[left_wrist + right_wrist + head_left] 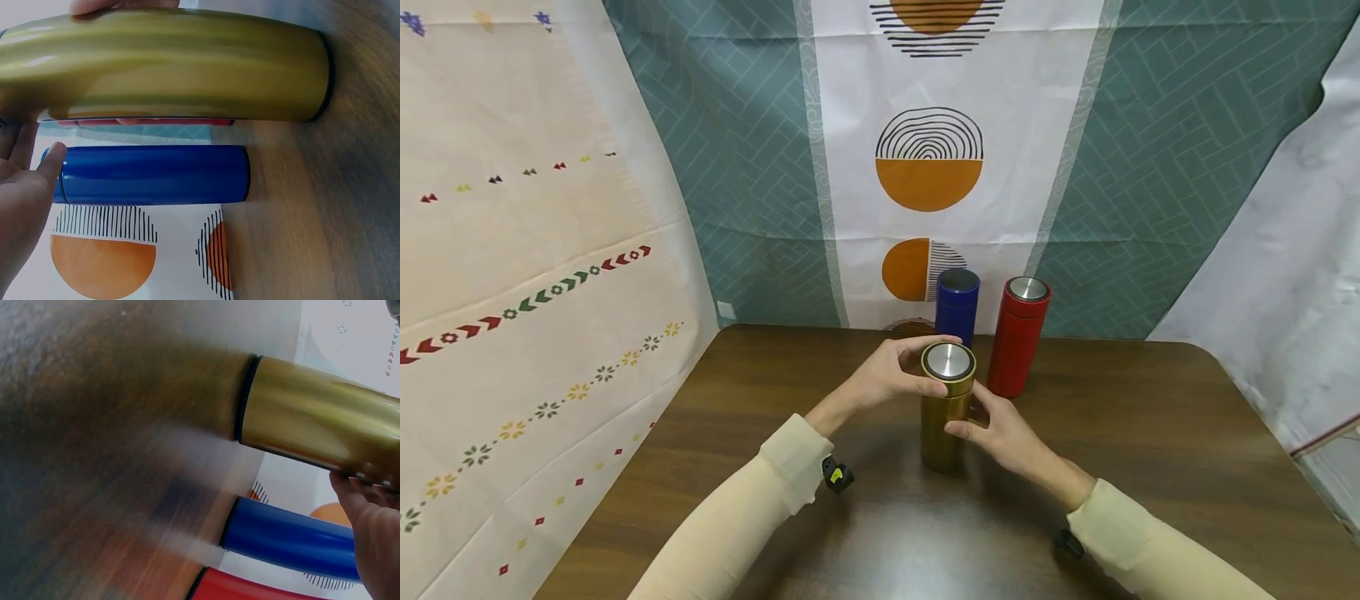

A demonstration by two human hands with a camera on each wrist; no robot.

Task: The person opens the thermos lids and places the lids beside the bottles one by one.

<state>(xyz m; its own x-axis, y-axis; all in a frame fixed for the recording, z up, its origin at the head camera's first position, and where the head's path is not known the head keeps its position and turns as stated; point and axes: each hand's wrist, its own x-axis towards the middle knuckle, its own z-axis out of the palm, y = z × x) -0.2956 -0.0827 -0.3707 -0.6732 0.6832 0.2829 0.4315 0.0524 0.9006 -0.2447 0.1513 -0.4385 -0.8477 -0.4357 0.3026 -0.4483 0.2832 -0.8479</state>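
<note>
A gold flask (943, 429) with a silver-topped lid stands upright on the wooden table, between the two hands. My left hand (891, 373) grips its lid from the left, thumb in front and fingers behind. Lower down, my right hand (1007, 433) holds the body from the right side. In the left wrist view the gold flask (175, 65) fills the top, and part of the left hand (25, 200) shows at the left edge. The right wrist view shows the flask's base (281, 406) at the table and the right hand (378, 537) against its side.
Behind the gold flask stand a blue flask (957, 308) and, to its right, a red flask (1018, 342). The brown table (1120, 433) ends at a patterned cloth (752, 167) hanging behind it. Another printed cloth (550, 242) hangs at the left.
</note>
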